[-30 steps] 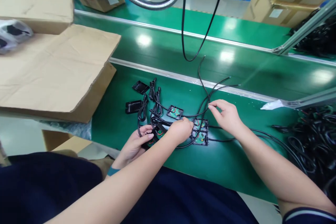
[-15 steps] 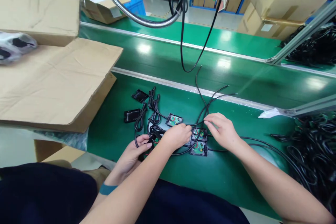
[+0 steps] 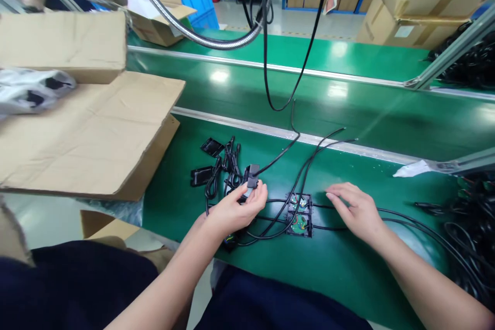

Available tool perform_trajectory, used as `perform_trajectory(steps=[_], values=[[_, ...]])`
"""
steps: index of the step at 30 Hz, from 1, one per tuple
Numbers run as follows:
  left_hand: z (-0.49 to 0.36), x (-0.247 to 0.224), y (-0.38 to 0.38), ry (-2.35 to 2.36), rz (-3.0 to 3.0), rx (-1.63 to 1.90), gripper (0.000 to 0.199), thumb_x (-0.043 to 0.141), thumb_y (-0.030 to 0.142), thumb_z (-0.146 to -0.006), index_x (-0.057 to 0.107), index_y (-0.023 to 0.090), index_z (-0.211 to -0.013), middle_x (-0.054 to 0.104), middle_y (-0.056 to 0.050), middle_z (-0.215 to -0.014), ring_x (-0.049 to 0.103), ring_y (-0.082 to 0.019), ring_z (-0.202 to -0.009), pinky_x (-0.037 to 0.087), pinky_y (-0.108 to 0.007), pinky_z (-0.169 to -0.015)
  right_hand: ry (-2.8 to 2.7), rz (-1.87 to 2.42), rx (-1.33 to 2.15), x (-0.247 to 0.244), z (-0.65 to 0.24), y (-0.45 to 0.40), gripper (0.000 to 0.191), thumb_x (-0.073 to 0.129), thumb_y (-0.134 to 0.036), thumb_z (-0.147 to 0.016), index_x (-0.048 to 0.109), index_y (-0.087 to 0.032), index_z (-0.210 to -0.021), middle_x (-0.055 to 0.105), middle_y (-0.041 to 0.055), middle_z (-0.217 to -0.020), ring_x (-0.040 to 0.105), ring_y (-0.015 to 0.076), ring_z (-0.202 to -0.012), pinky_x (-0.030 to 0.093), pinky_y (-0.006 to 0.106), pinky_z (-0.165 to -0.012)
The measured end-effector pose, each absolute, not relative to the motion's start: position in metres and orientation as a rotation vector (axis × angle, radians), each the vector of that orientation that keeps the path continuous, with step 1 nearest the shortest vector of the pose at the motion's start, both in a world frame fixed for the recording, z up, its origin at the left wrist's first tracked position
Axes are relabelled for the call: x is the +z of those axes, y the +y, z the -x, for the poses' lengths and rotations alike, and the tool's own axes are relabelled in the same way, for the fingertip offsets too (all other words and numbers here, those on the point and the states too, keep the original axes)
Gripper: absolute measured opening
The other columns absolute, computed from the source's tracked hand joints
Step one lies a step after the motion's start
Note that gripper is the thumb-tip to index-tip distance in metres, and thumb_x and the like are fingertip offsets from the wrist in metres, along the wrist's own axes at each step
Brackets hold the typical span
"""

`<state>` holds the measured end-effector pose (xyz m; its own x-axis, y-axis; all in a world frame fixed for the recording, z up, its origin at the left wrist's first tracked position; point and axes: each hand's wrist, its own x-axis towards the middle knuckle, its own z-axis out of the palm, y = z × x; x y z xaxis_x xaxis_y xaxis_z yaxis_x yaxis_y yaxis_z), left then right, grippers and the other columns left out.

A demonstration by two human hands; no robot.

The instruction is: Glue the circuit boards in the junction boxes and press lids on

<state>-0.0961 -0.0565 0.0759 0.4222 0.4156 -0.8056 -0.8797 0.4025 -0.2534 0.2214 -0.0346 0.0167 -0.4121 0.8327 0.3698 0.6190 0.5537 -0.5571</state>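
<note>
My left hand (image 3: 245,206) is closed on a small black plastic housing (image 3: 253,174), raised on its edge; a black cable runs from it toward the table's metal rail. My right hand (image 3: 358,211) hovers to the right of two open housings with green circuit boards (image 3: 299,224), its fingers loosely stretched and nothing visible in them. Loose black cables (image 3: 305,165) cross over these boards. Behind my left forearm, a co-worker's hand is mostly hidden, close to another opened housing (image 3: 230,241).
Black covers (image 3: 201,176) and coiled cords (image 3: 232,157) lie at the left of the green table (image 3: 348,273). A large open carton (image 3: 96,139) stands further left. A heap of black cables (image 3: 464,237) fills the right side. A black cable loop (image 3: 276,108) hangs overhead.
My left hand has lifted and tilted the housing, drawing its cable away from the others. My right hand has let go of the cable and moved right. The co-worker's hand is now mostly covered.
</note>
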Motion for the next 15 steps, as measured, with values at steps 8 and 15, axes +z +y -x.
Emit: perform_trajectory(steps=[8,15], values=[[0.109,0.064,-0.068,1.051,-0.792,0.871,0.029,0.042,0.014,-0.098,0.066,0.011,-0.115,0.072,-0.013,-0.102,0.072,-0.016,-0.102,0.056,-0.022,-0.101,-2.268,1.144,0.395,0.014,-0.231,-0.066,0.025,0.058,-0.029,-0.096,0.055,-0.021,-0.072,0.070,0.0060,-0.094,0.065,0.0205,-0.086,0.049,0.038,-0.078],[0.116,0.027,-0.084,1.348,-3.274,0.372,0.051,0.039,-0.001,-0.086,0.058,0.019,-0.130,0.065,-0.010,-0.122,0.066,-0.017,-0.117,0.059,-0.026,-0.098,-2.138,1.049,0.322,0.053,-0.212,-0.075,0.007,0.062,-0.019,-0.092,0.064,-0.021,-0.099,0.070,0.0065,-0.095,0.065,0.0205,-0.092,0.051,0.037,-0.084]])
